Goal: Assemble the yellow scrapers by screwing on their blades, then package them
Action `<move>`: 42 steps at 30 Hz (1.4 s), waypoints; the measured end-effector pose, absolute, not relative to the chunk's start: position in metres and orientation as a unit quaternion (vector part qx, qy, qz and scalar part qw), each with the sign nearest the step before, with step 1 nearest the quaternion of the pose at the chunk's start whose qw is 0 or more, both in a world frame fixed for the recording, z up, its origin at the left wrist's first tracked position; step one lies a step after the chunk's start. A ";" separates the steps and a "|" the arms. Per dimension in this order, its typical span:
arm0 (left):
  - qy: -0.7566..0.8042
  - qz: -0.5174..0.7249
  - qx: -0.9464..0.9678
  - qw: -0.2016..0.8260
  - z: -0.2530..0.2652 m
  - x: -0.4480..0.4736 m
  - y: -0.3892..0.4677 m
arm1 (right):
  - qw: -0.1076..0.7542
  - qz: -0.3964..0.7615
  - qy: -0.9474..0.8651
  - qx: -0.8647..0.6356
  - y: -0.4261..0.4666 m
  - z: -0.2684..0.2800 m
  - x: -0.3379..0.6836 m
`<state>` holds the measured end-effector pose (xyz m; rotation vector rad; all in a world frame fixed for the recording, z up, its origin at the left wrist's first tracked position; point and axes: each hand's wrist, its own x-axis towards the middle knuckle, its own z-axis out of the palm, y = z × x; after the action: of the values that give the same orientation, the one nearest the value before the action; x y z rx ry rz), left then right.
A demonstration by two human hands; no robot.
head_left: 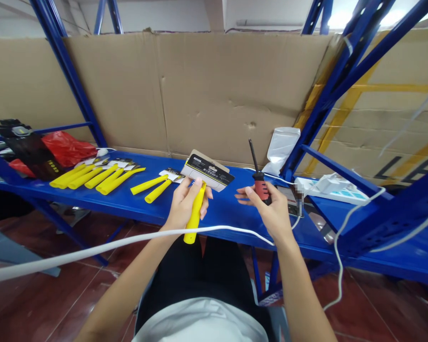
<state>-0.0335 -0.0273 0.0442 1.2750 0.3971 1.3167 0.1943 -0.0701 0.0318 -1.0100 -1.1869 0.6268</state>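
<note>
My left hand [189,202] is closed round a yellow tubular handle [193,223], whose lower end points down toward my lap. A black-and-white printed card [209,171] stands at the handle's top; the join is hidden by my fingers. In my right hand [271,204] is a screwdriver [260,185] with a red and black grip, its dark shaft tilted upward, apart from the yellow handle. Two yellow handles with cards [158,194] lie left of my left hand. Farther left, several more yellow handles [92,176] rest side by side on the blue shelf [221,209].
A white cable [128,243] crosses in front of my forearms. Right of my right hand are a phone-like flat object [290,199] and a white power strip [331,190]. A white plastic bag [281,149] leans by the blue post. Cardboard [207,95] walls the back.
</note>
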 end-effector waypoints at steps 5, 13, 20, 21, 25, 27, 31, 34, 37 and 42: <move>0.179 0.558 0.547 0.597 0.041 -0.035 -0.022 | 0.583 0.097 -0.575 -0.566 -0.070 0.030 0.232; 0.205 0.493 0.501 0.681 0.035 -0.033 -0.008 | 0.424 -0.071 -0.574 -0.697 -0.063 0.014 0.311; 0.167 0.370 0.442 0.800 0.038 -0.034 0.005 | 0.365 -0.123 -0.573 -0.724 -0.054 -0.004 0.333; 0.157 0.360 0.425 0.816 0.039 -0.034 0.006 | 0.360 -0.120 -0.576 -0.724 -0.053 -0.006 0.335; 0.143 0.346 0.353 0.857 0.038 -0.036 0.007 | 0.359 -0.105 -0.581 -0.723 -0.056 -0.002 0.335; 0.146 0.343 0.324 0.869 0.037 -0.036 0.006 | 0.360 -0.105 -0.577 -0.725 -0.060 0.004 0.331; 0.160 0.334 0.290 0.883 0.034 -0.037 0.006 | 0.364 -0.099 -0.560 -0.738 -0.065 0.014 0.322; 0.161 0.324 0.281 0.889 0.030 -0.038 0.008 | 0.355 -0.100 -0.555 -0.746 -0.066 0.015 0.321; 0.157 0.301 0.302 0.891 0.024 -0.038 0.011 | 0.348 -0.105 -0.552 -0.750 -0.065 0.014 0.323; 0.175 0.269 0.349 0.881 0.019 -0.035 0.016 | 0.358 -0.098 -0.543 -0.753 -0.064 0.015 0.322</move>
<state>-0.0354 0.0156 0.0190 0.7270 0.3639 0.5603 0.3222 -0.0637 0.0151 -1.9421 -1.4020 -0.2540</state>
